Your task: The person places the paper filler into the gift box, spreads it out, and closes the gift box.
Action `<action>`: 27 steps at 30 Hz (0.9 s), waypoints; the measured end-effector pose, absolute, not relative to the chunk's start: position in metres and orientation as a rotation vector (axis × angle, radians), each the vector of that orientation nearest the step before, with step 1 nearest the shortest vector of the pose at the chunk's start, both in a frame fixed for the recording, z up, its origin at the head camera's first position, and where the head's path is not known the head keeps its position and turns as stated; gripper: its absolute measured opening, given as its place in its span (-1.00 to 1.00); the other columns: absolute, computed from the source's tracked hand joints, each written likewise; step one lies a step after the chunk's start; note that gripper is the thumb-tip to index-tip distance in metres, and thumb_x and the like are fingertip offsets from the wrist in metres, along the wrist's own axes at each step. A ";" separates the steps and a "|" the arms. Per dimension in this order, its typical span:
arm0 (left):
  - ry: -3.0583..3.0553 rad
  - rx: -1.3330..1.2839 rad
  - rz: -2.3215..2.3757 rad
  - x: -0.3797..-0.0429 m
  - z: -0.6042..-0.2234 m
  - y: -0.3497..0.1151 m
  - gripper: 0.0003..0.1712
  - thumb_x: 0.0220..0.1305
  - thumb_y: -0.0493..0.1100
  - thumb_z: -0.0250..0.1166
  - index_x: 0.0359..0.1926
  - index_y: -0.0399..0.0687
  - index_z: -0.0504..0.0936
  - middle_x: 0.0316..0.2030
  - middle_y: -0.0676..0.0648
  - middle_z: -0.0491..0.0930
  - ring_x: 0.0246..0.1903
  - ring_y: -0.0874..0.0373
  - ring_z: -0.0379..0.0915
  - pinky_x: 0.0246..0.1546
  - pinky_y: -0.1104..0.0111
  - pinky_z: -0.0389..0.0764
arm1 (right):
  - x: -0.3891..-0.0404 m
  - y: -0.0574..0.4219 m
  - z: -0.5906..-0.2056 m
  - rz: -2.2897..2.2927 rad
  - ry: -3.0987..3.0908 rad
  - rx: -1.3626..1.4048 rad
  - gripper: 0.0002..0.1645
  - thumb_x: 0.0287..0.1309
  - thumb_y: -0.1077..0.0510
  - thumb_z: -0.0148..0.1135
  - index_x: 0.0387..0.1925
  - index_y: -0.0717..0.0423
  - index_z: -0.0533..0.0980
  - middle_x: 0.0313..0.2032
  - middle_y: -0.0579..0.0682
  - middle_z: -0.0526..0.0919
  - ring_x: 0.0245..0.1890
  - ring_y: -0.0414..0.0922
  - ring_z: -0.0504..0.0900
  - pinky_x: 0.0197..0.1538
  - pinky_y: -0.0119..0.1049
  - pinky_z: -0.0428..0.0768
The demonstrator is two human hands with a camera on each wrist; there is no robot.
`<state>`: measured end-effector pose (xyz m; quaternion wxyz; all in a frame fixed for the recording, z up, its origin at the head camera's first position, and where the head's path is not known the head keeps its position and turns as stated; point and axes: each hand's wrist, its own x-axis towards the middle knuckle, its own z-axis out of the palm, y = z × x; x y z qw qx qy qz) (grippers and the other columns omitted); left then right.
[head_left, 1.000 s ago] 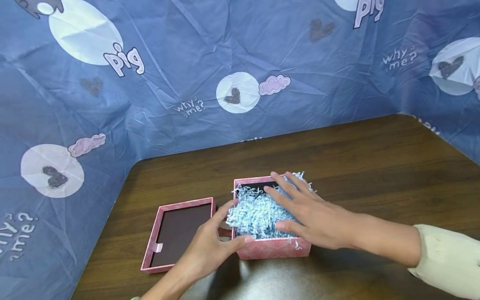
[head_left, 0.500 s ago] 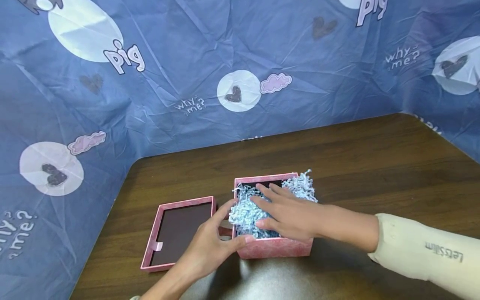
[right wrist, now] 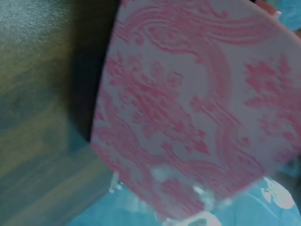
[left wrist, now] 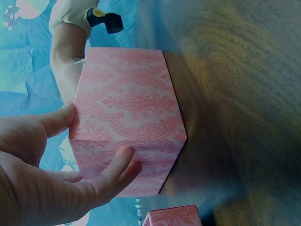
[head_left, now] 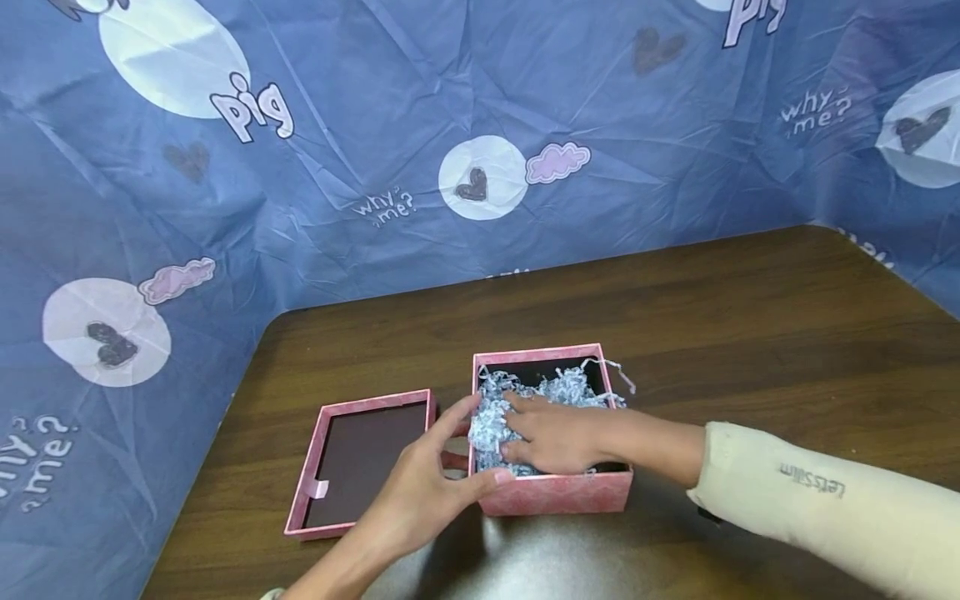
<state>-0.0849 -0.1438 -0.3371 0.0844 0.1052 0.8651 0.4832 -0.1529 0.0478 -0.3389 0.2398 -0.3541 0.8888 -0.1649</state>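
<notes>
An open pink box point(head_left: 555, 497) stands on the table, its patterned side point(left wrist: 127, 94) filling much of the left wrist view. Blue-white shredded paper point(head_left: 491, 427) lies inside it, heaped on the left. My left hand point(head_left: 420, 479) holds the near left corner, thumb at the near rim and fingers bent against the left side. My right hand point(head_left: 558, 437) is down inside the box, palm lowered, pressing the paper; its fingertips are partly sunk in the shreds. In the right wrist view, the box wall point(right wrist: 169, 103) hides most of that hand.
The pink-edged lid point(head_left: 367, 458) lies to the left of the box with its dark inside up and a small ribbon tab point(head_left: 319, 489). Loose shreds point(head_left: 621, 375) hang over the box's right rim. A blue printed cloth point(head_left: 360, 150) hangs behind the wooden table point(head_left: 697, 308).
My right hand has moved left and sunk lower into the box. The shredded paper is pressed down, baring more of the dark inside at the back. My left hand keeps its place.
</notes>
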 end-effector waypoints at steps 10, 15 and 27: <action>2.588 0.279 1.420 -0.084 -0.335 -0.145 -0.10 0.10 -0.03 0.46 0.42 0.10 0.23 0.13 -0.20 0.46 -0.17 0.04 0.57 -0.30 0.35 0.64 | -0.130 0.067 -0.310 -0.454 2.623 -1.153 -0.22 0.34 -0.14 0.08 0.46 0.05 0.11 0.50 0.08 -0.12 0.48 0.15 -0.19 0.39 0.23 -0.08; 2.591 0.279 1.413 -0.084 -0.335 -0.145 -0.11 0.10 -0.01 0.46 0.41 0.10 0.24 0.13 -0.20 0.46 -0.16 0.03 0.57 -0.29 0.33 0.64 | -0.124 0.079 -0.309 -0.418 2.758 -1.217 -0.21 0.34 -0.13 0.09 0.46 0.04 0.11 0.50 0.09 -0.09 0.48 0.15 -0.19 0.34 0.34 -0.13; 2.584 0.274 1.422 -0.084 -0.334 -0.144 -0.10 0.09 0.00 0.47 0.41 0.10 0.25 0.13 -0.21 0.46 -0.16 0.01 0.57 -0.29 0.30 0.65 | -0.130 0.113 -0.325 -0.658 2.904 -1.133 -0.17 0.28 -0.19 0.14 0.47 -0.09 0.10 0.52 -0.10 -0.18 0.49 0.08 -0.27 0.29 0.44 -0.24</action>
